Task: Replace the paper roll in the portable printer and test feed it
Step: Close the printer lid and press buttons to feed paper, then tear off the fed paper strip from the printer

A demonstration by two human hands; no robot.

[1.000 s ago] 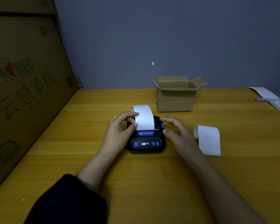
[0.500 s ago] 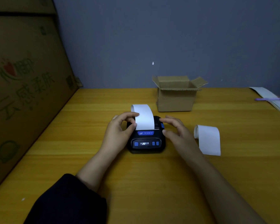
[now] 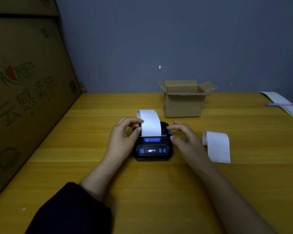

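A small black portable printer [image 3: 152,148] with blue buttons and a lit display sits mid-table. A white paper strip [image 3: 150,122] rises from its slot and curls back. My left hand [image 3: 123,137] rests against the printer's left side, with thumb and index finger pinching the strip's left edge. My right hand [image 3: 184,137] hovers at the printer's right side, fingers spread, index tip close to the lid's right corner; contact is unclear. Another paper roll [image 3: 216,146], partly unrolled, lies on the table to the right.
An open small cardboard box [image 3: 184,100] stands behind the printer. A large printed carton [image 3: 24,98] leans along the left edge of the yellow wooden table [image 3: 74,149]. Paper sheets [image 3: 287,105] and a purple pen [image 3: 279,104] lie at the far right.
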